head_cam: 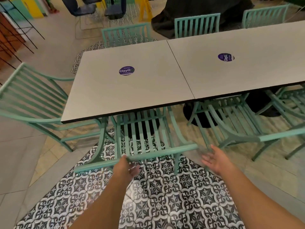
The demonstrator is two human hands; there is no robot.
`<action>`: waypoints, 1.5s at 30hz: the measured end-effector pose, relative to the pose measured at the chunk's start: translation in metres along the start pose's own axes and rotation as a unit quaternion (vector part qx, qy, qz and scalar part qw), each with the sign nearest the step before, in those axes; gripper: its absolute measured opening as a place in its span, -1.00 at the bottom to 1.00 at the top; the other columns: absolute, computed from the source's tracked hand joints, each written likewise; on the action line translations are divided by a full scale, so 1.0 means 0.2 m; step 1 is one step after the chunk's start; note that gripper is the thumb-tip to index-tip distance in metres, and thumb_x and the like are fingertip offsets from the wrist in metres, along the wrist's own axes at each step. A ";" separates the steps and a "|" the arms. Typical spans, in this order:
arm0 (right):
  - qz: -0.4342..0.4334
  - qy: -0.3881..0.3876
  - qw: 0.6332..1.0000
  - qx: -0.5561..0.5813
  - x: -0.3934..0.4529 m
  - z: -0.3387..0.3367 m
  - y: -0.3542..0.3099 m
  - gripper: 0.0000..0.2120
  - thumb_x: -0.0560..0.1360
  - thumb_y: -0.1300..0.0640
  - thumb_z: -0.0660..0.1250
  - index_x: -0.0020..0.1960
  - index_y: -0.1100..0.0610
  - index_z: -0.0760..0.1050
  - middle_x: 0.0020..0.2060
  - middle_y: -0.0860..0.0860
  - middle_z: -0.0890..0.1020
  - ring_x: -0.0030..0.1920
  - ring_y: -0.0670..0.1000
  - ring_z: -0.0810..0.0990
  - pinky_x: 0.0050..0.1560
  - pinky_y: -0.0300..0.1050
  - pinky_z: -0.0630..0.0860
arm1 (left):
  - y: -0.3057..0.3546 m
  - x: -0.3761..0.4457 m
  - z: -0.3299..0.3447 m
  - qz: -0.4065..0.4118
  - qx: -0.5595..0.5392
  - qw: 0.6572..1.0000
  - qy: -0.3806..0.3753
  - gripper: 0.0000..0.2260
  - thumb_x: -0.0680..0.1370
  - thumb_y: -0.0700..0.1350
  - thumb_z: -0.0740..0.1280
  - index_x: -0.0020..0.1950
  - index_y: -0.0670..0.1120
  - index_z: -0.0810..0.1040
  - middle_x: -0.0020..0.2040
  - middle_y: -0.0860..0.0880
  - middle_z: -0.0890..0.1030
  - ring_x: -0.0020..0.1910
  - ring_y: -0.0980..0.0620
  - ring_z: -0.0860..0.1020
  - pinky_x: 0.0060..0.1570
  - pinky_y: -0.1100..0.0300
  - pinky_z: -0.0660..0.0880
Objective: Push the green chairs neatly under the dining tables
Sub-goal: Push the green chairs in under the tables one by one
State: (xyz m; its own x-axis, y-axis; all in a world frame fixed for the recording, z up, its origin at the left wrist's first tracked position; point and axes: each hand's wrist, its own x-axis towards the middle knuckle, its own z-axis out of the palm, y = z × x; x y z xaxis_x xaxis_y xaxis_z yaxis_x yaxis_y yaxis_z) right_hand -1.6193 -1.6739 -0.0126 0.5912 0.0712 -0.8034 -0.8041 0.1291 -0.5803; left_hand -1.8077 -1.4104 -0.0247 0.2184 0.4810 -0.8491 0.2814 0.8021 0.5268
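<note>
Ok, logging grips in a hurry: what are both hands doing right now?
Left hand: on the chair's top rail; grip unclear.
Right hand: open, blurred, holding nothing.

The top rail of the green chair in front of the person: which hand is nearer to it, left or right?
Left. The left hand touches the top rail of the green chair from below, near its middle. The right hand is open and blurred, apart from the rail, just past its right end.
</note>
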 end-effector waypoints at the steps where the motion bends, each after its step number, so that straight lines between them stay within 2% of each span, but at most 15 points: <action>1: -0.007 0.000 1.000 0.008 -0.02 -0.06 -0.02 -0.56 0.62 0.10 0.17 0.49 0.09 0.22 0.42 0.22 0.34 0.33 0.25 0.42 0.22 0.09 0.45 | -0.06 -0.05 0.10 -0.007 0.026 0.999 -0.033 -0.72 0.60 -0.07 0.31 0.15 -0.27 0.49 0.05 -0.30 0.59 -0.13 -0.22 0.64 -0.35 -0.02 0.64; 5: -0.026 0.037 0.999 0.029 -0.04 -0.42 -0.10 -0.55 0.65 0.09 0.12 0.50 0.15 0.18 0.42 0.24 0.32 0.21 0.23 0.45 0.29 0.11 0.42 | -0.30 -0.20 0.53 -0.035 0.132 0.983 -0.122 -0.68 0.59 -0.03 0.33 0.14 -0.28 0.49 0.00 -0.27 0.62 -0.10 -0.23 0.67 -0.12 -0.06 0.64; 7: -0.035 0.069 0.997 0.031 -0.01 -0.58 -0.13 -0.55 0.65 0.06 0.14 0.48 0.19 0.21 0.41 0.24 0.32 0.22 0.23 0.43 0.27 0.11 0.42 | -0.34 -0.22 0.66 -0.037 0.138 0.982 -0.126 -0.65 0.59 0.01 0.32 0.13 -0.29 0.51 -0.02 -0.27 0.64 -0.12 -0.20 0.66 -0.21 -0.02 0.65; 9: -0.038 0.091 0.995 0.007 0.04 -0.66 -0.15 -0.55 0.64 0.03 0.15 0.45 0.22 0.25 0.42 0.21 0.34 0.26 0.21 0.42 0.12 0.08 0.46 | -0.36 -0.21 0.74 -0.034 0.111 0.988 -0.104 -0.62 0.61 0.04 0.29 0.10 -0.31 0.52 -0.15 -0.24 0.62 -0.25 -0.14 0.60 -0.32 0.01 0.61; 11: -0.037 0.055 0.997 -0.032 0.07 -0.59 -0.14 -0.53 0.63 0.00 0.16 0.46 0.20 0.26 0.42 0.18 0.35 0.27 0.18 0.44 0.01 0.05 0.48 | -0.39 -0.20 0.76 -0.014 0.066 0.995 -0.075 -0.63 0.63 0.05 0.24 0.09 -0.29 0.50 -0.21 -0.23 0.58 -0.31 -0.13 0.56 -0.29 0.00 0.61; 16: 0.056 -0.132 0.985 -0.097 0.14 -0.05 -0.04 -0.44 0.58 -0.05 0.27 0.49 0.13 0.21 0.44 0.16 0.30 0.33 0.27 0.41 0.22 0.24 0.47 | -0.45 -0.09 0.75 0.010 -0.069 0.998 -0.002 -0.59 0.60 0.12 0.26 0.17 -0.23 0.49 0.03 -0.28 0.63 -0.17 -0.17 0.61 -0.02 -0.13 0.58; 19: 0.082 -0.166 0.980 -0.077 0.19 0.15 0.01 -0.56 0.54 -0.02 0.33 0.31 0.17 0.33 0.22 0.18 0.41 0.25 0.27 0.44 0.06 0.20 0.53 | -0.40 -0.03 0.80 0.026 -0.105 0.994 0.022 -0.56 0.56 0.16 0.30 0.14 -0.22 0.51 0.00 -0.28 0.65 -0.13 -0.20 0.64 -0.03 -0.10 0.60; 21: 0.114 -0.152 0.977 -0.091 0.19 0.17 0.07 -0.63 0.53 0.01 0.36 0.21 0.14 0.32 0.13 0.16 0.38 0.19 0.27 0.45 0.01 0.17 0.52 | -0.42 -0.04 0.77 0.030 -0.113 0.992 0.049 -0.55 0.55 0.19 0.30 0.13 -0.21 0.52 -0.07 -0.25 0.66 -0.15 -0.20 0.64 0.00 -0.13 0.60; 23: 0.116 -0.160 0.977 -0.084 0.17 0.17 0.05 -0.65 0.53 0.05 0.37 0.20 0.12 0.32 0.15 0.17 0.36 0.21 0.28 0.45 0.07 0.19 0.50 | -0.39 -0.06 0.69 0.037 -0.110 0.992 0.040 -0.53 0.55 0.20 0.29 0.15 -0.21 0.53 -0.06 -0.25 0.65 -0.14 -0.21 0.63 0.05 -0.20 0.58; 26: 0.124 -0.139 0.979 -0.079 0.15 0.17 0.00 -0.53 0.52 0.11 0.37 0.37 0.17 0.32 0.29 0.23 0.37 0.27 0.28 0.45 0.24 0.26 0.44 | -0.30 -0.06 0.49 0.026 -0.095 0.995 0.037 -0.58 0.58 0.17 0.26 0.17 -0.18 0.50 0.12 -0.30 0.57 0.08 -0.29 0.59 0.03 -0.23 0.57; 29: 0.109 -0.117 0.985 -0.059 0.13 0.20 0.01 -0.47 0.54 0.14 0.34 0.44 0.21 0.25 0.37 0.28 0.33 0.31 0.30 0.43 0.29 0.30 0.40 | -0.21 -0.02 0.27 0.037 -0.078 0.995 0.041 -0.69 0.60 0.11 0.26 0.07 -0.15 0.47 0.16 -0.30 0.52 0.08 -0.27 0.57 -0.06 -0.15 0.60; 34: 0.097 -0.112 0.987 -0.052 0.05 0.20 0.11 -0.44 0.56 0.09 0.32 0.49 0.16 0.21 0.43 0.21 0.30 0.31 0.28 0.43 0.28 0.27 0.42 | -0.07 -0.02 -0.08 0.052 -0.097 0.988 0.105 -0.51 0.57 0.12 0.30 0.34 -0.20 0.36 0.15 -0.22 0.47 0.12 -0.24 0.53 0.09 -0.17 0.54; 39: 0.084 -0.113 0.989 -0.037 -0.04 0.24 0.20 -0.47 0.59 0.10 0.27 0.50 0.14 0.20 0.45 0.22 0.28 0.37 0.26 0.38 0.33 0.23 0.38 | 0.07 0.02 -0.32 0.064 -0.137 0.981 0.119 -0.47 0.58 0.08 0.31 0.45 -0.15 0.28 0.31 -0.22 0.40 0.13 -0.25 0.52 0.00 -0.18 0.55; 42: 0.067 -0.085 0.994 -0.006 -0.03 0.31 0.21 -0.53 0.59 0.06 0.27 0.44 0.14 0.27 0.42 0.22 0.33 0.36 0.24 0.40 0.33 0.20 0.39 | 0.17 0.09 -0.44 0.066 -0.150 0.976 0.140 -0.51 0.60 0.03 0.30 0.44 -0.16 0.28 0.35 -0.23 0.39 0.18 -0.26 0.53 -0.01 -0.19 0.55; 45: 0.035 -0.043 0.998 0.033 0.00 0.38 0.19 -0.79 0.60 0.15 0.24 0.18 0.22 0.38 0.34 0.22 0.42 0.34 0.24 0.42 0.33 0.21 0.39 | 0.29 0.15 -0.52 0.055 -0.140 0.980 0.127 -0.61 0.59 -0.03 0.31 0.35 -0.17 0.35 0.34 -0.25 0.43 0.10 -0.24 0.55 -0.17 -0.12 0.58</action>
State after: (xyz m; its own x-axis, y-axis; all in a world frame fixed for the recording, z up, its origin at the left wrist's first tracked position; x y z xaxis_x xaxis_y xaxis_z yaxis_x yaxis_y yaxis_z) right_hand -1.6453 -1.5930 -0.0254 0.5388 0.1675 -0.8256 -0.8397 0.1854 -0.5104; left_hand -1.8810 -1.3125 -0.0231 -0.0167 0.6137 -0.7894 -0.0064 0.7894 0.6138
